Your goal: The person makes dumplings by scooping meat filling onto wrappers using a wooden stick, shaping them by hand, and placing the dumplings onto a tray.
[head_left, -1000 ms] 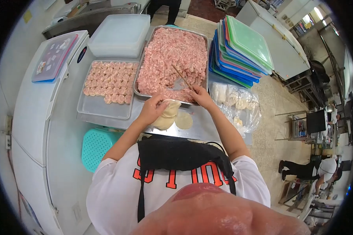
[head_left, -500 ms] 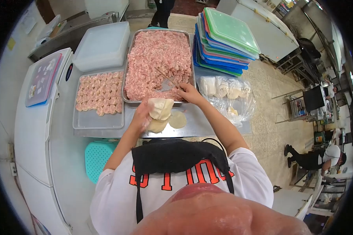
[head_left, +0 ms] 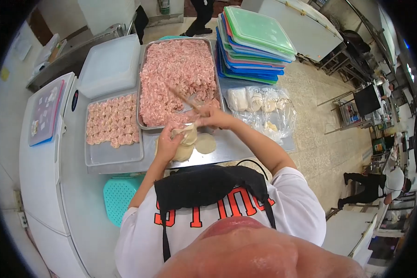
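My left hand [head_left: 169, 142] is closed around a pale round dough wrapper [head_left: 189, 133], gathered up between its fingers. In my right hand [head_left: 214, 117] is a thin wooden stick [head_left: 182, 96], pointing up and left over the meat; its fingertips reach the wrapper's edge. Below my left hand lies a stack of wrappers [head_left: 182, 154], with a single wrapper [head_left: 205, 144] beside it on the metal table. Just beyond both hands stands a deep metal tray [head_left: 142, 121] of minced pink meat [head_left: 176, 69], scooped out at its near right. Any filling inside the held wrapper is hidden.
At left, a plastic tray [head_left: 116, 159] holds rows of filled dumplings [head_left: 112, 119]. Behind it sit translucent containers [head_left: 110, 65]. Stacked coloured lids [head_left: 259, 41] and bagged wrappers [head_left: 263, 104] are at right. A turquoise stool [head_left: 120, 197] stands below; a person [head_left: 375, 187] is far right.
My right hand has moved from the meat tray's edge down and left to the wrapper in my left hand, still with the stick. The wrapper is now more gathered. The view has shifted slightly.
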The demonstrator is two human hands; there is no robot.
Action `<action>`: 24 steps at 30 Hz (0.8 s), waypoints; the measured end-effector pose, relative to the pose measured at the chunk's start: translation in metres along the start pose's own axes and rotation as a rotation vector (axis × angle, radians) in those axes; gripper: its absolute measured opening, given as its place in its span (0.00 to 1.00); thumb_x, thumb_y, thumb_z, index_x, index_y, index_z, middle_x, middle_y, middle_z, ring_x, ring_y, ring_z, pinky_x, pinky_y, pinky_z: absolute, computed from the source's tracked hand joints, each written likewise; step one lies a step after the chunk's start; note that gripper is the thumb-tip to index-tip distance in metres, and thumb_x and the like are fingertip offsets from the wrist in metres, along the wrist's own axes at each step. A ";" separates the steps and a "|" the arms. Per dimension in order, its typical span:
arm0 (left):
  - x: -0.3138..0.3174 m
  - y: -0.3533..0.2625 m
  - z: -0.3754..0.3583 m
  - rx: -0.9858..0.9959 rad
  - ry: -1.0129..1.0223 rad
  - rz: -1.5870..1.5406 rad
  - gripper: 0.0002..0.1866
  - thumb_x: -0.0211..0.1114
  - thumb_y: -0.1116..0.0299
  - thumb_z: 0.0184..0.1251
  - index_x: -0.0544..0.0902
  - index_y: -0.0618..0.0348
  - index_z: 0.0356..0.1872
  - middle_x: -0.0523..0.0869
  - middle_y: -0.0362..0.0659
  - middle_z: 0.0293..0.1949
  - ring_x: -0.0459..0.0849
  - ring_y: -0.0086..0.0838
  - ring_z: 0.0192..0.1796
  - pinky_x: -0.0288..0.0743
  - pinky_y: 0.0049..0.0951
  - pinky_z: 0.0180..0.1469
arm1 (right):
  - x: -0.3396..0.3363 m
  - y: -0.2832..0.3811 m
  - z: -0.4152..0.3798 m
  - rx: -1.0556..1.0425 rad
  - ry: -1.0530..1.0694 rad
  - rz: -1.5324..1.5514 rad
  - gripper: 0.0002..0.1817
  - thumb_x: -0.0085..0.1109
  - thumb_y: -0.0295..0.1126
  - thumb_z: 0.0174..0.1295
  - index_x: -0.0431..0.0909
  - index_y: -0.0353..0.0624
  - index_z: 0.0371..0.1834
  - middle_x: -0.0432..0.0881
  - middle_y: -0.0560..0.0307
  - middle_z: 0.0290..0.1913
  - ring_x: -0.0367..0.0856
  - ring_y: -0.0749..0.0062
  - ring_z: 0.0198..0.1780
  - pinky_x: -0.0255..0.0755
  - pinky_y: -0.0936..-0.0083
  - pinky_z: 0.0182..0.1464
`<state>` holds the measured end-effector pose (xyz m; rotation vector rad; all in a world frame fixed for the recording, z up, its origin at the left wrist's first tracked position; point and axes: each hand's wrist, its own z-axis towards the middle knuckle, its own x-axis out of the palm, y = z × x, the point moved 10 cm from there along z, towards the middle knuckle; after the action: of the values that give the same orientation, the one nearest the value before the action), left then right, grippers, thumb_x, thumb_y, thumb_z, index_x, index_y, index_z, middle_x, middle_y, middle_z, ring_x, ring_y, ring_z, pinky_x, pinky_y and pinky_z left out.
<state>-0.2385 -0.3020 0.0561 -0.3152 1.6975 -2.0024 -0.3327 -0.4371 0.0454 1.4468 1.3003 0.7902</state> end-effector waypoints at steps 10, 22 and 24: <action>-0.014 -0.020 0.000 -0.047 -0.075 -0.287 0.10 0.64 0.79 0.59 0.72 0.57 0.36 0.76 0.36 0.36 0.74 0.18 0.40 0.71 0.21 0.43 | 0.050 -0.046 -0.009 0.016 0.121 -0.057 0.18 0.63 0.40 0.61 0.79 0.48 0.52 0.75 0.72 0.26 0.67 0.87 0.22 0.59 0.83 0.22; -0.016 -0.125 -0.004 0.473 0.131 0.513 0.21 0.63 0.82 0.44 0.87 0.52 0.43 0.84 0.43 0.35 0.82 0.36 0.41 0.74 0.30 0.45 | 0.024 -0.016 -0.028 -0.168 -0.032 -0.533 0.24 0.63 0.41 0.58 0.76 0.42 0.56 0.83 0.47 0.44 0.82 0.59 0.45 0.73 0.66 0.48; -0.013 -0.140 -0.008 0.602 0.098 0.547 0.21 0.63 0.80 0.40 0.87 0.54 0.41 0.85 0.44 0.44 0.80 0.40 0.45 0.73 0.35 0.50 | 0.019 -0.006 -0.028 -0.221 -0.019 -0.537 0.24 0.62 0.41 0.59 0.76 0.42 0.57 0.83 0.47 0.44 0.81 0.60 0.45 0.73 0.67 0.48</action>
<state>-0.2615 -0.2742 0.1925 0.4164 0.9963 -1.9888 -0.3568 -0.4119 0.0452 0.8679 1.4468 0.5347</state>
